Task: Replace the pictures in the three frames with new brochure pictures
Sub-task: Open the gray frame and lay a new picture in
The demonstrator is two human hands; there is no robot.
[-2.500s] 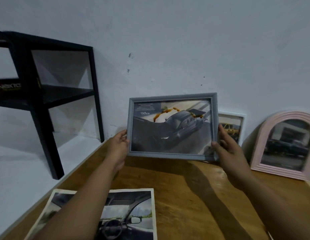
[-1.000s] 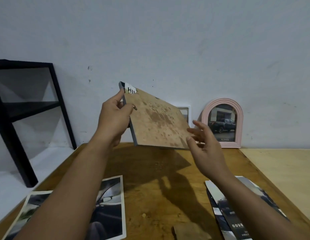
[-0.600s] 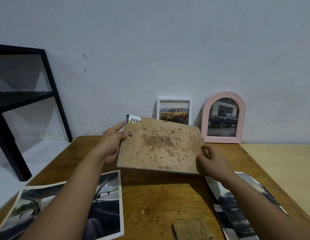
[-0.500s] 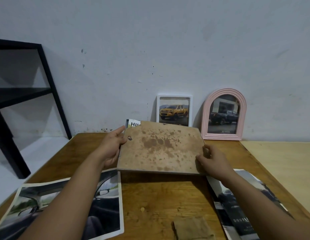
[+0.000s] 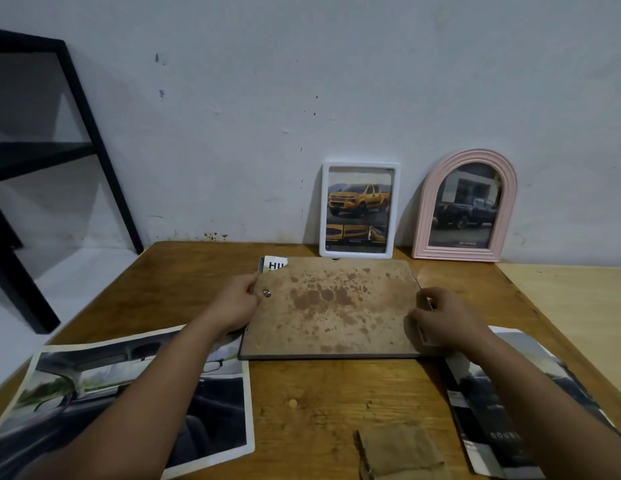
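The grey frame [image 5: 331, 308], before upright, now lies face down on the surface [image 5: 337, 393], both hands [image 5: 238, 301] gripping its sides, so its backing can be opened.

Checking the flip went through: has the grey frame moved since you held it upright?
Yes: the grey frame now lies face down on the table, below the white frame.

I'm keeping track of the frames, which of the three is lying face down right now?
The grey rectangular frame, flat on the wooden table with its stained brown backing up. The white rectangular frame and pink arched frame stand against the wall.
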